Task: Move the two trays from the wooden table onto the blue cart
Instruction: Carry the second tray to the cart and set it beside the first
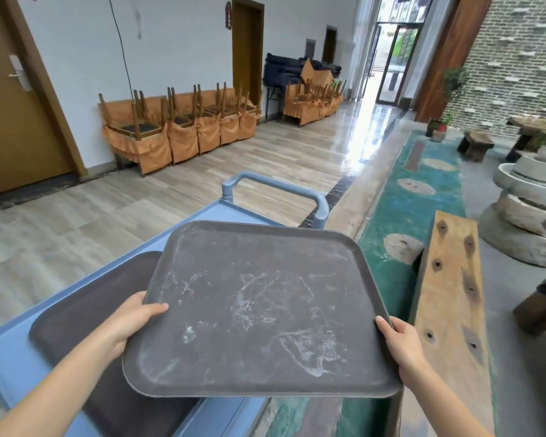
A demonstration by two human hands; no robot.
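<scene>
A scuffed dark grey tray (259, 307) is held level in the air above the right side of the blue cart (10, 361). My left hand (133, 320) grips its left rim, thumb on top. My right hand (401, 342) grips its right rim the same way. A second, dark brown tray (85, 313) lies flat on the cart's top, partly hidden under the held tray and my left arm. The cart's blue handle (275, 184) arches at its far end.
A long wooden plank (451, 298) with dark knots runs along the right. Stone millstones (524, 197) stand at the far right. Stacked chairs in orange covers (183, 124) line the far wall. Pale wood flooring (76, 228) lies to the cart's left.
</scene>
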